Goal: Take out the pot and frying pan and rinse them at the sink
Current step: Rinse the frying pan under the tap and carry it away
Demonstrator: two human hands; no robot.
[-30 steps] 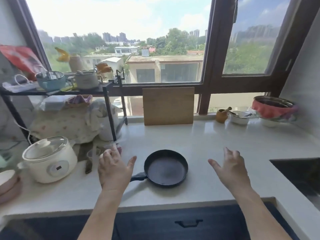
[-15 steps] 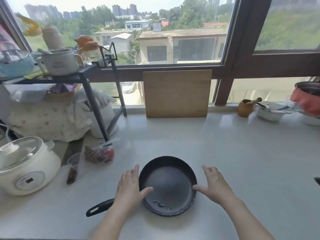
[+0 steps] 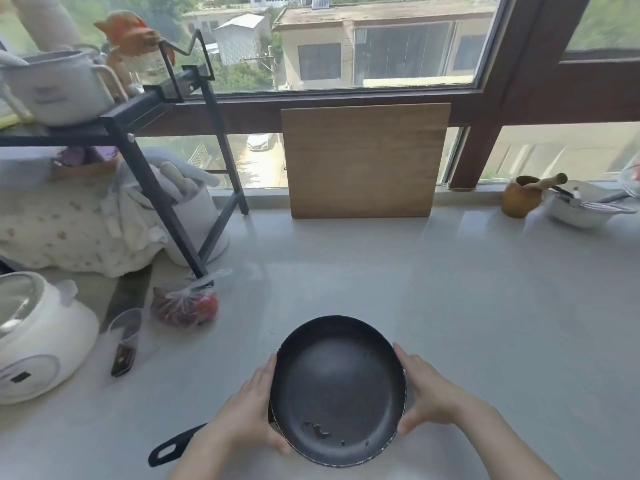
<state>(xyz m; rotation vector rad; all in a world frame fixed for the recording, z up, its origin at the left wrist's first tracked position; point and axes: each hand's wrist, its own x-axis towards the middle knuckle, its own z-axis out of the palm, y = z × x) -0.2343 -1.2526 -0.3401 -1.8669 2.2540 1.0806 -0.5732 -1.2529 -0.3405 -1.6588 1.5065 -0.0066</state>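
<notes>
A black frying pan [image 3: 337, 389] lies on the pale countertop [image 3: 485, 306] right in front of me, its handle [image 3: 176, 446] pointing to the lower left. A few dark crumbs sit near its front rim. My left hand [image 3: 251, 414] is pressed against the pan's left rim, partly covering the handle's root. My right hand [image 3: 427, 398] clasps the right rim. Both hands grip the pan from the sides. A grey-white pot with loop handles [image 3: 55, 86] stands on the black shelf at the upper left.
A black metal rack [image 3: 162, 140] stands at the left over cloth-covered items. A white electric cooker [image 3: 38, 336], a plastic cup [image 3: 124, 336] and a bag of red produce [image 3: 185, 306] lie left of the pan. A wooden cutting board [image 3: 363, 159] leans on the window. A mortar [image 3: 521, 197] and bowl [image 3: 585, 211] sit far right.
Both hands closed in from beside the pan onto its rim. The view has moved closer and lower over the counter; the sink at the right has left the frame.
</notes>
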